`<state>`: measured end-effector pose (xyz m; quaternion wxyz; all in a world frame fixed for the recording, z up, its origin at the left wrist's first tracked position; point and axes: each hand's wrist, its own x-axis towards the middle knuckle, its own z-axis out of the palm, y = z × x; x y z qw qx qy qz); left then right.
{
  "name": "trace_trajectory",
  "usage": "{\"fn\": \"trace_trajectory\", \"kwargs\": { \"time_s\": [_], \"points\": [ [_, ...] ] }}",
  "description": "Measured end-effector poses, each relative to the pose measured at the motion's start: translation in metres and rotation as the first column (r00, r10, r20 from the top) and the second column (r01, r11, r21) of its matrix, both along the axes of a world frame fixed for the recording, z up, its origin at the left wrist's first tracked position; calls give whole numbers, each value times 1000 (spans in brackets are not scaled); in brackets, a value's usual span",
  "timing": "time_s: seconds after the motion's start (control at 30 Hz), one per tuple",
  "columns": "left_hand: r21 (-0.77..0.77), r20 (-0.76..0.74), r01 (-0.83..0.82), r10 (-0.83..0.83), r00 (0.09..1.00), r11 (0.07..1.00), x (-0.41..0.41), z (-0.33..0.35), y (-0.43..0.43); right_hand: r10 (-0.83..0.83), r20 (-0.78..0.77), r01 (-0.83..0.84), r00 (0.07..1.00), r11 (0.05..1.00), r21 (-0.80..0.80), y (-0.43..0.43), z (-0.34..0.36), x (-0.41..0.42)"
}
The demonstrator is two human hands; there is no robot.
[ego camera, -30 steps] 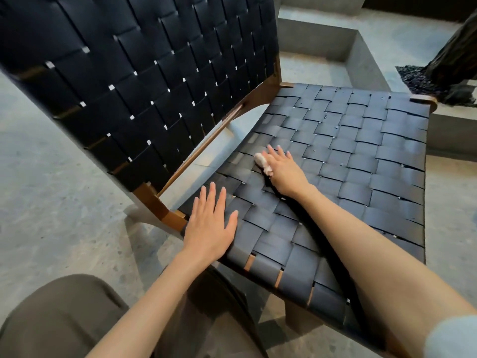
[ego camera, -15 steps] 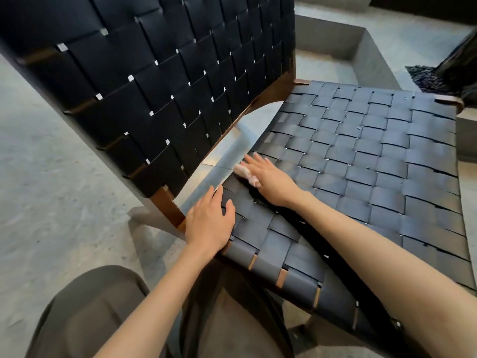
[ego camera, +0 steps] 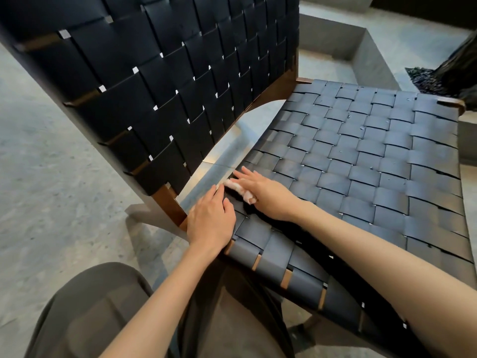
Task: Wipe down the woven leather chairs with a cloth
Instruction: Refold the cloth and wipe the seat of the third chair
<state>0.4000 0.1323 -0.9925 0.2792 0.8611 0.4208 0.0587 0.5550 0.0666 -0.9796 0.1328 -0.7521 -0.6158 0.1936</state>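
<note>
Grey concrete floor [ego camera: 51, 189] all round; raised concrete step [ego camera: 374, 58] behind

Woven leather chair: dark strap backrest [ego camera: 167, 86] tilted at left, seat [ego camera: 361, 161] spreading right, brown wooden frame [ego camera: 169, 202] showing at corner joint and between straps on near edge

Olive trouser leg [ego camera: 90, 313] at bottom left

Right hand [ego camera: 268, 196] flat on seat near rear edge, fingers straight and together, pressing cloth down

Left hand [ego camera: 210, 220] just beside it on seat corner, fingers loosely bent, resting, holding nothing

Cloth [ego camera: 238, 189]: small pale bunched wad, mostly under right palm, sticking out on thumb side, close to gap below backrest
</note>
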Motion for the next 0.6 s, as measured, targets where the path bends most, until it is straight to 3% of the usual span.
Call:
{"fn": "trace_trajectory", "kwargs": {
  "time_s": [0.1, 0.27, 0.47, 0.6],
  "points": [
    [2, -5, 3, -3, 1000, 1000, 0, 0, 0, -27, 76, 27, 997, 1000, 8, 18, 2, 22],
    [10, -6, 0, 0, 1000, 1000, 0, 1, -1, -318, 203, 318, 926, 947, 32, 44, -8, 42],
    [13, 10, 14, -14, 1000, 1000, -1, 3, -1, -80, 1, 80, 997, 997, -14, 2, -4, -13],
    [43, -61, 65, -63, 996, 997, 0, 6, -5, -52, 78, 54, 996, 998, -16, -27, 3, 1]
  ]
}}
